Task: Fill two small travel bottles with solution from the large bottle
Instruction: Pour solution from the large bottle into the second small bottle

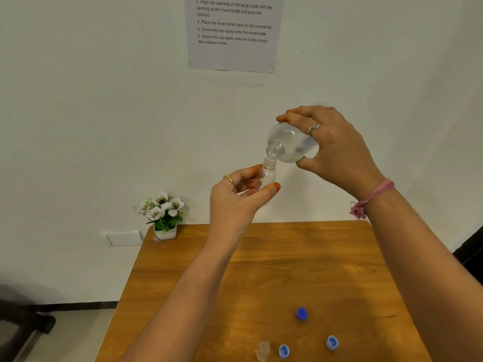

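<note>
— What have you got on the feed?

— Both of my hands are raised well above the wooden table (308,257). My right hand (337,150) is wrapped round the large bottle (290,142), thumb under it and fingers over the top. My left hand (235,197) pinches a small travel bottle (268,176) between thumb and fingers.

— How do the two bottles line up?

— That's what the pour depends on. The large bottle's long axis is tipped steeply, base up and to the right in my palm, neck pointing down and left. Its mouth sits directly above the small bottle's open neck, just beside it or touching; I can't tell which. The small bottle stands upright, just below and left of my right hand.

— Is liquid running?

— Too clear to say. I see fluid pooled in the low side of the large bottle, but no stream I can make out.

— And the second one?

— I judge it's the other travel bottle (262,350), standing near the table's front edge, uncapped, well below both hands, nearer the left arm. Beside it lie two light blue caps (284,351) and, further back, a dark blue cap (302,314).

— Risk?

— I'd say spilling, if the mouths drift apart.
</note>
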Demonstrator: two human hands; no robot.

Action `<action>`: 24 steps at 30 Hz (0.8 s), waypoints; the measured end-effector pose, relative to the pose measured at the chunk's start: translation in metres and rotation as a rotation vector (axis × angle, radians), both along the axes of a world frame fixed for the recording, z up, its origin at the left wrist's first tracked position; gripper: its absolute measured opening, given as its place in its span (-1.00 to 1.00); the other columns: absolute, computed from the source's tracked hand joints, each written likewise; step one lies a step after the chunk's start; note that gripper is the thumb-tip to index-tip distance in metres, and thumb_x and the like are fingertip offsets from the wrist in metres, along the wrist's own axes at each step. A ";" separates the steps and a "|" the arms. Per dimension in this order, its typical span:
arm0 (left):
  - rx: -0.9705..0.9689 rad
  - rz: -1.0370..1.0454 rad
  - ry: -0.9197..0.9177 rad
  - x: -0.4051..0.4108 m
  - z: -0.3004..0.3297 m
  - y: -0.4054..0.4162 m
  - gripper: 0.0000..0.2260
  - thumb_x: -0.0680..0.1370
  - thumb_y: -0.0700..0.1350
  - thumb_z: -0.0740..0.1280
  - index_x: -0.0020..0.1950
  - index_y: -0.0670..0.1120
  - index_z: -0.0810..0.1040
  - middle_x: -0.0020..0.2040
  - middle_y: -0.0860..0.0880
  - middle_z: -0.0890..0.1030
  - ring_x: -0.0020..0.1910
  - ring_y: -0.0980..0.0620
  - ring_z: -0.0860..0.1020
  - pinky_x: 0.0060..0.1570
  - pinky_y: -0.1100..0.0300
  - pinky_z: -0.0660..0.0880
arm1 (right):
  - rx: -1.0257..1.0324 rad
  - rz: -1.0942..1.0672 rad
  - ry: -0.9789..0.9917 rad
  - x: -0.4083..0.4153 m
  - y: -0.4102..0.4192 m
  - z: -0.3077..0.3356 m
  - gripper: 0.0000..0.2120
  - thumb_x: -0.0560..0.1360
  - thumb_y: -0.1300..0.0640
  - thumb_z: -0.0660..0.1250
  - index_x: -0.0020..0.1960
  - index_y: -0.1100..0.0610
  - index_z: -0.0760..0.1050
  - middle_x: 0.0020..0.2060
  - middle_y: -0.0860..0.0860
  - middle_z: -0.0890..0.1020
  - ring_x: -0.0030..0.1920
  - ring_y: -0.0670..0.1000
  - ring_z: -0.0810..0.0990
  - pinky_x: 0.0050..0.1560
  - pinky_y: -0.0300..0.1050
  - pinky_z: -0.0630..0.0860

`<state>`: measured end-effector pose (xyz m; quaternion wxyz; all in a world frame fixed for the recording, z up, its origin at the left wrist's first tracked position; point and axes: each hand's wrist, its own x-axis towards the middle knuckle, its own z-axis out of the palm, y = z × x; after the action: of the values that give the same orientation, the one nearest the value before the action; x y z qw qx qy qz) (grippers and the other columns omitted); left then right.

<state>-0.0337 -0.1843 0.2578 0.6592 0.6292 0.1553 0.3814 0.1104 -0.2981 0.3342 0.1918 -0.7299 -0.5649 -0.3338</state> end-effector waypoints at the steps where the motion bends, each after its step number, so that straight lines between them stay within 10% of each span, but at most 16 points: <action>1: -0.002 -0.001 0.000 0.000 0.000 0.000 -0.68 0.33 -0.15 0.58 0.05 0.03 0.66 -0.11 0.11 0.70 -0.13 0.19 0.61 -0.19 0.36 0.55 | -0.002 -0.001 -0.001 0.000 0.000 0.000 -0.40 0.31 0.23 0.51 0.31 0.05 0.44 0.20 0.04 0.54 0.18 0.14 0.47 0.05 -0.02 0.46; 24: -0.016 0.000 -0.014 0.003 -0.002 0.005 -0.68 0.33 -0.16 0.58 0.04 0.05 0.66 -0.09 0.11 0.70 -0.10 0.18 0.61 -0.14 0.33 0.56 | -0.022 -0.001 0.000 0.002 0.005 0.000 -0.40 0.32 0.22 0.50 0.32 0.04 0.43 0.21 0.03 0.53 0.21 0.12 0.46 0.08 -0.03 0.45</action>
<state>-0.0310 -0.1798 0.2561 0.6653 0.6212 0.1538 0.3845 0.1129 -0.2930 0.3345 0.1835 -0.7323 -0.5681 -0.3276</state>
